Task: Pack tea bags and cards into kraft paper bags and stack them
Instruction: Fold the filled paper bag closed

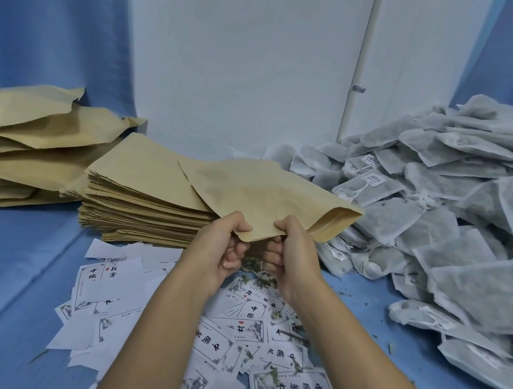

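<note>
Both of my hands hold one kraft paper bag (268,196) in the air at its near edge, above the table. My left hand (224,246) pinches that edge on the left, my right hand (289,252) pinches it on the right, fingers curled under the paper. The bag lies nearly flat and points away to the right. Just behind it on the left sits a neat stack of flat kraft bags (138,196). Printed white cards (226,339) lie scattered on the blue cloth under my forearms. A big heap of white tea bags (444,222) fills the right side.
A looser pile of bulging kraft bags (16,145) lies at the far left. Loose tea leaf crumbs (294,333) are strewn over the cards. A white wall panel (235,58) stands behind, with blue cloth (3,273) covering the table and both sides.
</note>
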